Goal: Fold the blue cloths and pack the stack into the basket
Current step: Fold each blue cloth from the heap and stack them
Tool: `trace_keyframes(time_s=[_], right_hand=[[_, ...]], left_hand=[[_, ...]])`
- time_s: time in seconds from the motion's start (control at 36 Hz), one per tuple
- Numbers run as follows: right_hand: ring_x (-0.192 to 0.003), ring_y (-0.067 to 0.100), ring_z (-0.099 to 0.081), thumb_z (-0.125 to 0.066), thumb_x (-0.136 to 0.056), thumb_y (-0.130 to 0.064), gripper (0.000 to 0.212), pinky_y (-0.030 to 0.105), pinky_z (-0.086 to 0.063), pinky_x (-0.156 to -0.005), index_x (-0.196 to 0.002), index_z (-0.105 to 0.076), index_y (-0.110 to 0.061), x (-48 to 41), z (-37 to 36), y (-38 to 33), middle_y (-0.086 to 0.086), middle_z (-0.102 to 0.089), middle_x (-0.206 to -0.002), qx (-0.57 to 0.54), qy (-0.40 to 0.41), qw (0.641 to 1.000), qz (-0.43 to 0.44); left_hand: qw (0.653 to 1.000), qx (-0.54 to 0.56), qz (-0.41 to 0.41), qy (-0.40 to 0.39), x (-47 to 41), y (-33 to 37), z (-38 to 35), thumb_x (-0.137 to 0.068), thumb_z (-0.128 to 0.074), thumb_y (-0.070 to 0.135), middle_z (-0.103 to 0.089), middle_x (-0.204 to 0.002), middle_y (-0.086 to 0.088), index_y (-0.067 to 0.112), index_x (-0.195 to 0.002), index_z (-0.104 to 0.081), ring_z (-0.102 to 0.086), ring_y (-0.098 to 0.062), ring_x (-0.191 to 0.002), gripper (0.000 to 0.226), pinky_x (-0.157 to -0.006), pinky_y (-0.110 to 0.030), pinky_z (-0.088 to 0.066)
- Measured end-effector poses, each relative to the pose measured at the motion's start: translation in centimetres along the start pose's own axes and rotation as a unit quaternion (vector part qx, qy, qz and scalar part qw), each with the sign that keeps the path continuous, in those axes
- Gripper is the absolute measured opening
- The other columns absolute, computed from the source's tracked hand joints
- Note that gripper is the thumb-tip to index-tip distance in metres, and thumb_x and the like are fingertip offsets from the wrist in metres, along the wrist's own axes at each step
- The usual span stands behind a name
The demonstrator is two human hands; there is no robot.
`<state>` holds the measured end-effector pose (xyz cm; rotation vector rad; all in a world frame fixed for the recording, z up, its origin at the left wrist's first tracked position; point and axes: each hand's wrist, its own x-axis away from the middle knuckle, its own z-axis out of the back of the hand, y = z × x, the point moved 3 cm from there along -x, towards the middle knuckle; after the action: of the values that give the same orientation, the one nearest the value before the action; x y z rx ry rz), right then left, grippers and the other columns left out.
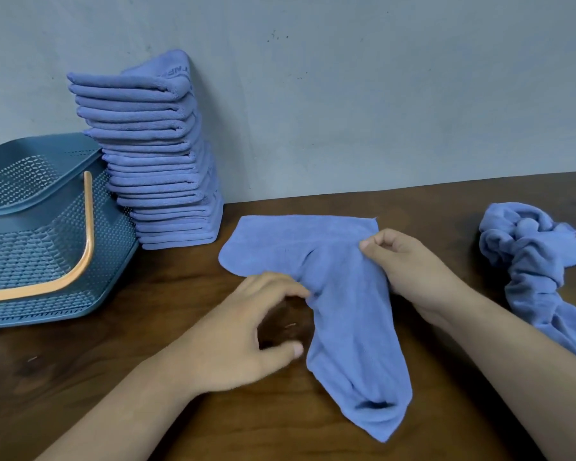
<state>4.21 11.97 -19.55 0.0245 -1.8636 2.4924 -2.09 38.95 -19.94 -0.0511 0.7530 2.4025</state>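
The left hand (243, 331) reaches in with curved fingers whose tips meet the left edge of the cloth (350, 321) at its narrow waist. The thumb is spread apart lower down, just beside the same edge. The hand is blurred, so I cannot tell whether it grips the fabric or only touches it. The right hand (413, 271) pinches a raised fold at the cloth's upper right between thumb and forefinger, with the other fingers curled against the cloth's right side.

The cloth lies on the dark wooden table (80, 377), bunched into a T: a flat band across its far end and a rumpled tail running toward the person. To the right of the cloth, well apart, sits a twisted heap of cloths (529, 257), unfolded. To the left of the cloth stands the basket (47, 254), tilted, its orange handle (87, 234) hanging down its side. Behind and left of the cloth, touching the basket, a tall stack (160, 168) of folded cloths leans against the grey wall (379, 94).
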Motion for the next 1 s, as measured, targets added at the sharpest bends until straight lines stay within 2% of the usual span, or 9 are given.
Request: trace_keyframes(time_s=[0.11,0.22,0.33,0.44,0.58,0.67,0.83,0.92,1.0], right_hand=[[-0.079,0.017,-0.053,-0.062,-0.104,-0.022,0.009,0.039,-0.043,-0.076,-0.107,-0.069,-0.017,0.5,-0.8,-0.8,0.000,-0.061,-0.085,-0.055,-0.080,0.995,-0.005],[-0.103,0.024,-0.064,-0.058,-0.092,-0.011,0.040,0.051,-0.053,-0.100,-0.121,-0.070,-0.036,1.1,-1.6,-1.0,-0.001,-0.072,-0.123,-0.082,-0.178,0.981,-0.004],[-0.109,0.011,-0.066,-0.048,-0.090,0.013,0.075,0.044,-0.050,-0.100,-0.129,-0.062,-0.050,2.1,-1.0,-2.6,-0.024,-0.066,-0.129,0.041,-0.163,0.974,0.149],[-0.146,0.016,-0.045,-0.053,-0.077,0.013,0.065,0.041,-0.039,-0.115,-0.129,-0.067,-0.024,3.6,-0.6,-4.2,-0.008,-0.058,-0.147,0.105,-0.230,0.931,0.262],[-0.138,0.009,-0.053,-0.089,-0.085,-0.026,0.062,0.024,-0.043,-0.110,-0.139,-0.059,-0.035,4.6,-2.6,-3.5,-0.015,-0.057,-0.143,0.216,-0.270,0.901,0.262],[-0.096,0.012,-0.072,-0.074,-0.096,-0.016,0.011,0.034,-0.056,-0.087,-0.106,-0.077,-0.020,3.8,-3.6,-3.3,-0.003,-0.075,-0.102,0.114,-0.155,0.948,0.254],[-0.067,0.038,-0.065,-0.061,-0.107,-0.034,0.043,0.046,-0.053,-0.068,-0.087,-0.066,0.003,2.4,-2.9,-2.5,0.017,-0.069,-0.067,0.023,-0.071,0.983,0.169],[-0.065,0.039,-0.063,-0.064,-0.105,-0.034,0.044,0.046,-0.053,-0.064,-0.089,-0.062,0.008,2.1,-3.1,-1.9,0.028,-0.067,-0.077,-0.022,-0.056,0.991,0.118],[-0.074,0.042,-0.071,-0.063,-0.105,-0.030,0.037,0.050,-0.061,-0.072,-0.092,-0.068,0.004,2.4,-3.5,-2.1,0.028,-0.072,-0.080,-0.053,-0.073,0.991,0.095]], left_hand=[[0.995,-0.030,-0.079,-0.058,-0.2,0.9,-1.0,-0.092,-0.076,0.058,-0.028,-0.165,0.030,0.053,-0.149,-0.050,-0.017,-0.005,-0.159,0.063,-0.127,-0.040,-0.022],[0.990,-0.081,-0.113,-0.018,-0.8,0.8,-1.3,-0.103,-0.064,0.053,-0.061,-0.128,0.029,0.043,-0.118,-0.069,-0.054,0.001,-0.128,0.019,-0.110,-0.038,-0.042],[0.988,0.131,0.009,0.080,-0.7,0.4,-0.3,-0.106,-0.063,0.025,-0.075,-0.100,0.010,0.027,-0.102,-0.070,-0.071,-0.016,-0.098,0.008,-0.086,-0.047,-0.055],[0.950,0.243,0.116,0.159,-1.0,-0.9,0.1,-0.102,-0.063,0.021,-0.076,-0.085,-0.004,0.018,-0.095,-0.068,-0.070,-0.024,-0.076,0.010,-0.071,-0.046,-0.054],[0.930,0.277,0.188,0.150,-1.0,-2.1,0.4,-0.103,-0.061,0.014,-0.076,-0.085,-0.015,0.018,-0.104,-0.076,-0.073,-0.029,-0.073,0.016,-0.077,-0.049,-0.061],[0.924,0.289,0.189,0.164,-1.1,-2.1,0.2,-0.103,-0.062,0.014,-0.076,-0.085,-0.011,0.016,-0.100,-0.074,-0.073,-0.030,-0.074,0.012,-0.078,-0.053,-0.062],[0.955,0.083,0.046,0.279,-0.3,0.7,1.7,-0.099,-0.073,0.024,-0.067,-0.089,0.009,0.026,-0.090,-0.065,-0.066,-0.018,-0.086,0.012,-0.074,-0.029,-0.052],[0.972,-0.004,-0.052,0.227,0.0,3.4,1.7,-0.094,-0.074,0.044,-0.060,-0.090,0.013,0.027,-0.089,-0.064,-0.060,-0.017,-0.087,0.020,-0.078,-0.027,-0.046],[0.992,-0.047,0.005,0.117,-0.3,3.7,0.1,-0.078,-0.076,0.075,-0.055,-0.108,0.021,0.040,-0.111,-0.059,-0.056,-0.010,-0.103,0.052,-0.085,-0.020,-0.045]])
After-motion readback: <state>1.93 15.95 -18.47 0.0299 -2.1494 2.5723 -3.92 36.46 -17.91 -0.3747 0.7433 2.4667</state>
